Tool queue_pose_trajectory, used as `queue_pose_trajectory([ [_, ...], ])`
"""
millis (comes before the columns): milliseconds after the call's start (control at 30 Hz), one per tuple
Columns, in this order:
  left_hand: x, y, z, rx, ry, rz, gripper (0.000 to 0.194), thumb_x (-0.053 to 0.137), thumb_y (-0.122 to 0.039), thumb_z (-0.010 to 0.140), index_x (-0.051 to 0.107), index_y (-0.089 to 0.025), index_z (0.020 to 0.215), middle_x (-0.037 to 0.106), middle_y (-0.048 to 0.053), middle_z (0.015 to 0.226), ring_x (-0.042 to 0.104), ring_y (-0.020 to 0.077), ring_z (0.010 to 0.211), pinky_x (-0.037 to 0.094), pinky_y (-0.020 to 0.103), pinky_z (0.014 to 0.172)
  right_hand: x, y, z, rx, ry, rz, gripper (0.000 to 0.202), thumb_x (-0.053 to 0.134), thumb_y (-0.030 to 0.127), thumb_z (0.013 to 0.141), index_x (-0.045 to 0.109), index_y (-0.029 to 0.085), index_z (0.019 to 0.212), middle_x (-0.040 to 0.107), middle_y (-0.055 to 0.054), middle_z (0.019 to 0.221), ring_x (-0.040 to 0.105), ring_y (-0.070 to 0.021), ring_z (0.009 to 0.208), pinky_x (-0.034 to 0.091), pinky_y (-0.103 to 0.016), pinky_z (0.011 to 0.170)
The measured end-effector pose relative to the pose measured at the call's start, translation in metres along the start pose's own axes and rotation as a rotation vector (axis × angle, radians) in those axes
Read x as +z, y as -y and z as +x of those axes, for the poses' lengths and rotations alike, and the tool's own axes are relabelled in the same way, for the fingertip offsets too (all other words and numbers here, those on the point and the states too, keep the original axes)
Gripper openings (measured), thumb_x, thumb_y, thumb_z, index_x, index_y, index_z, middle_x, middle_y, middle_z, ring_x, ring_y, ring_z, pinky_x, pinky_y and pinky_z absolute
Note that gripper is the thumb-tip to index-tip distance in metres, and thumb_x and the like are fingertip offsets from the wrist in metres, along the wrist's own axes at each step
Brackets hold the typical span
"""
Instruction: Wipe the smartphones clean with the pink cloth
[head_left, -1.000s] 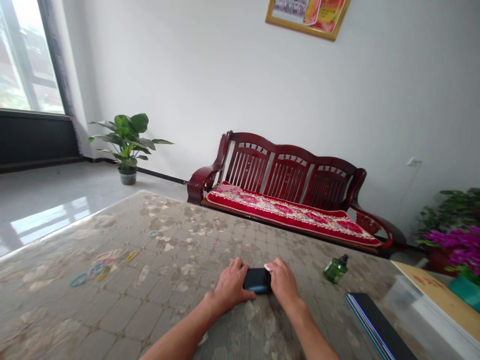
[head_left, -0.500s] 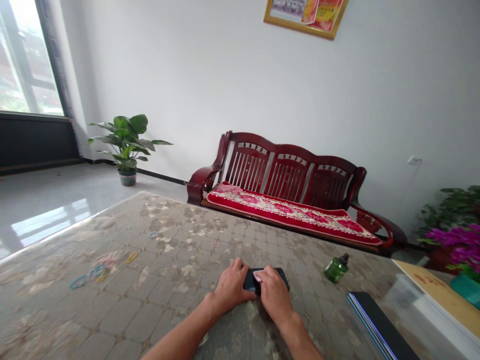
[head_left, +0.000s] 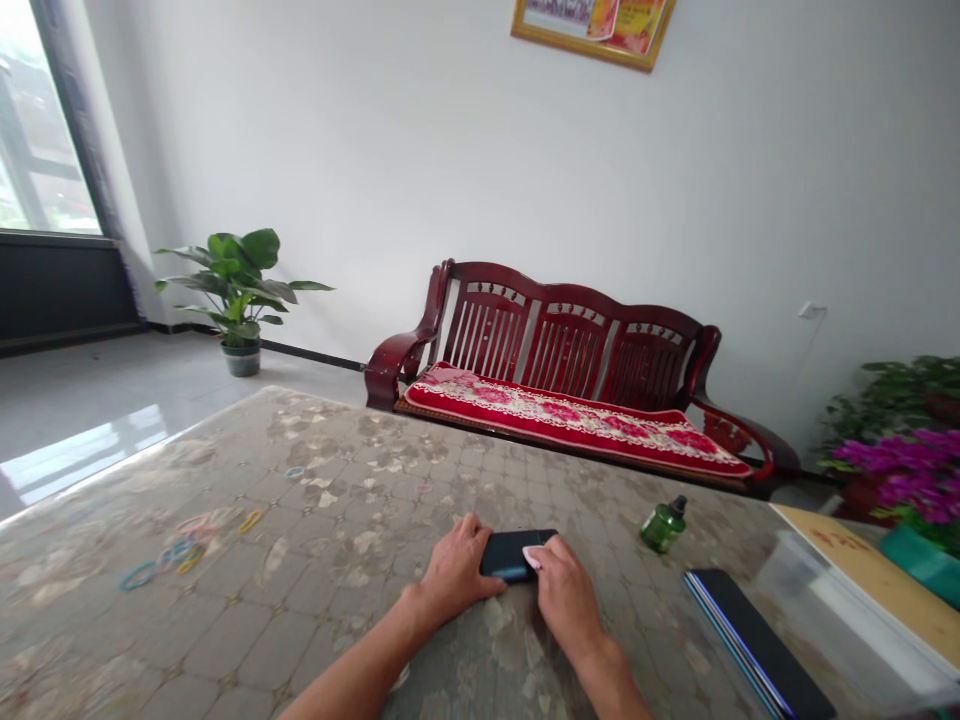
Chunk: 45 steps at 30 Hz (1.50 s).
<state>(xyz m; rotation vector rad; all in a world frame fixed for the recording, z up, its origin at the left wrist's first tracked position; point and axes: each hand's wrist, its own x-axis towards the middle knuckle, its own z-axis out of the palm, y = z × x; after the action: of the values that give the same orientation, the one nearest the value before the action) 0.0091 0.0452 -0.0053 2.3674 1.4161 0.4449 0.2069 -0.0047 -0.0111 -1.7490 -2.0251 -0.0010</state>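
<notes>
A dark smartphone [head_left: 507,556] lies flat on the patterned tablecloth [head_left: 337,560], its long side running left to right. My left hand [head_left: 457,564] grips its left end, thumb along the near edge and fingers at the far edge. Pinched in my right hand [head_left: 564,592] is a small whitish-pink pad [head_left: 532,556], pressed on the right part of the phone's top face. Right fingers partly cover that end. The pad's exact kind is too small to tell.
Right of my hands stand a green bottle [head_left: 664,525] with a black cap, a dark flat folder-like stack [head_left: 757,640] and a clear box [head_left: 832,610]. Several coloured bands [head_left: 180,552] lie at the left. A red wooden bench [head_left: 570,350] stands beyond the table.
My right hand has slid the pad rightward across the phone, uncovering its middle. My left hand keeps its grip. The whole view has shifted slightly.
</notes>
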Motion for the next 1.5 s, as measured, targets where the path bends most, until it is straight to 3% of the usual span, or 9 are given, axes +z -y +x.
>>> queue_pose_trajectory([
  [167,-0.002,-0.001,0.001,0.006,-0.004,-0.016,0.056,0.076,-0.046,0.066,0.063,-0.021,0.115,0.056,0.008,0.115,0.057,0.0265,0.109,0.046,0.031,0.091,-0.012,-0.027,-0.003,0.112,-0.059,-0.081,0.037,0.037,0.009,0.092,0.072,0.021,0.098,0.063,-0.007,0.087,0.060,-0.0175,0.084,0.041,-0.025,0.075],
  [467,-0.003,-0.002,-0.001,-0.004,-0.002,-0.003,0.053,0.074,-0.044,0.068,0.062,-0.023,0.115,0.056,0.007,0.115,0.056,0.0260,0.110,0.045,0.030,0.092,0.004,0.001,-0.017,-0.021,-0.046,0.016,0.037,0.035,0.009,0.092,0.070,0.023,0.095,0.061,-0.004,0.089,0.059,-0.0151,0.083,0.042,-0.023,0.076],
  [767,-0.004,-0.002,-0.001,0.000,0.003,-0.010,0.054,0.075,-0.044,0.068,0.062,-0.022,0.116,0.056,0.007,0.116,0.056,0.0253,0.110,0.045,0.029,0.092,-0.008,-0.022,-0.017,0.143,-0.106,-0.068,0.036,0.039,0.009,0.091,0.071,0.022,0.098,0.062,-0.006,0.087,0.060,-0.0183,0.085,0.042,-0.025,0.075],
  [1000,-0.006,-0.005,-0.002,-0.019,0.017,-0.007,0.051,0.073,-0.043,0.069,0.061,-0.025,0.115,0.056,0.007,0.116,0.056,0.0259,0.111,0.044,0.030,0.094,0.007,0.007,-0.022,-0.031,-0.050,0.055,0.037,0.038,0.006,0.091,0.070,0.024,0.095,0.062,-0.004,0.090,0.061,-0.0158,0.087,0.042,-0.022,0.078],
  [1300,-0.004,-0.003,-0.001,-0.011,0.010,-0.009,0.052,0.074,-0.044,0.069,0.062,-0.023,0.114,0.056,0.007,0.116,0.056,0.0258,0.111,0.045,0.030,0.093,-0.003,-0.032,-0.006,0.161,-0.129,-0.021,0.036,0.039,0.011,0.091,0.072,0.020,0.103,0.063,-0.007,0.090,0.061,-0.0185,0.088,0.044,-0.025,0.080],
  [1500,-0.004,-0.003,-0.001,-0.006,-0.002,-0.014,0.053,0.074,-0.044,0.068,0.062,-0.021,0.115,0.056,0.008,0.116,0.056,0.0253,0.110,0.045,0.030,0.093,-0.004,-0.016,-0.004,0.089,-0.059,0.031,0.037,0.037,0.010,0.091,0.072,0.021,0.097,0.062,-0.006,0.088,0.060,-0.0176,0.083,0.044,-0.024,0.076],
])
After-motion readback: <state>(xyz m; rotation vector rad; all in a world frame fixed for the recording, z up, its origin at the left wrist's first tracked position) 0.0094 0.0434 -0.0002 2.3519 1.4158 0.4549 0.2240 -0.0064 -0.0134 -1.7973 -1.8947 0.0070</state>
